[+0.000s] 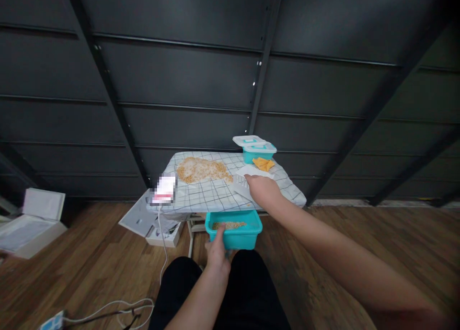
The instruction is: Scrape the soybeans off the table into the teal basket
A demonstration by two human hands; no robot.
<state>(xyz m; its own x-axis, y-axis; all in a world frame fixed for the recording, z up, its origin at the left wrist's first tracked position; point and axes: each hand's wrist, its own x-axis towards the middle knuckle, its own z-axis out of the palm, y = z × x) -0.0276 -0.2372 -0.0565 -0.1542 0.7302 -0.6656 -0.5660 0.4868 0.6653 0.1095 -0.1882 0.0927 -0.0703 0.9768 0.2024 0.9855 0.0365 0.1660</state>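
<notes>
My left hand (217, 253) grips the near side of a teal plastic bin (239, 241), thumb over the rim. The bin is held above my lap, just below the table's front edge, and a layer of small mixed grains (230, 225) lies in it. Over the right half of the table, my right hand (260, 186) is closed around a white, flat plastic scoop (242, 185) with slot-like marks. To the scoop's left spreads a pile of yellow beans and whitish grains (203, 169). My hand hides part of the scoop and a white sheet-like thing behind it.
A checked cloth covers the small table (201, 196). A teal box with white lid (259, 153) and a yellow cloth (263, 164) sit at its back right. A blurred-out device (164, 188) with a white cable (163, 239) lies front left. Open white boxes (163, 234) stand on the floor.
</notes>
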